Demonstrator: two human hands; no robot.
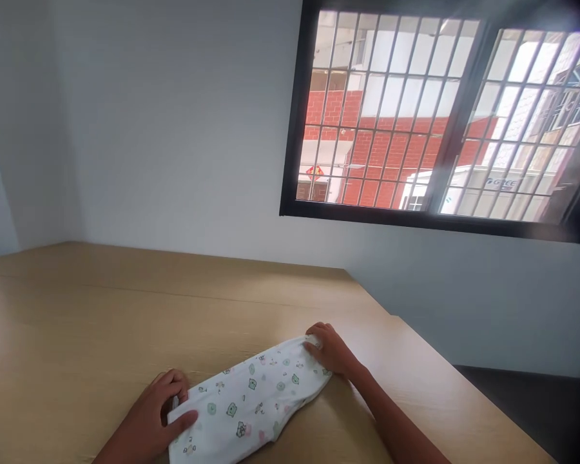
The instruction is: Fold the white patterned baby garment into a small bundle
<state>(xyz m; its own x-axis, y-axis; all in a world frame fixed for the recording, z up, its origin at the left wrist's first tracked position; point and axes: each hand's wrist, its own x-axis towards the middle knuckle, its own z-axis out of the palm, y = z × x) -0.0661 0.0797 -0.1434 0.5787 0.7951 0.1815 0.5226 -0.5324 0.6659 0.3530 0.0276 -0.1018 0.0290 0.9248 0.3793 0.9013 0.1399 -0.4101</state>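
Note:
A small white cloth [251, 403] printed with little green animal figures lies folded on the wooden table [101, 322], near its front edge. My left hand [162, 412] grips the cloth's near left end, thumb on top and fingers curled round the edge. At the far right end, my right hand [331, 348] pinches the cloth's corner with bent fingers. The cloth is stretched flat between the two hands.
The light wooden table runs back to a white wall [174, 129] and ends at a right edge [439, 374] beside dark floor. A barred black-framed window [435, 116] shows a red brick building outside.

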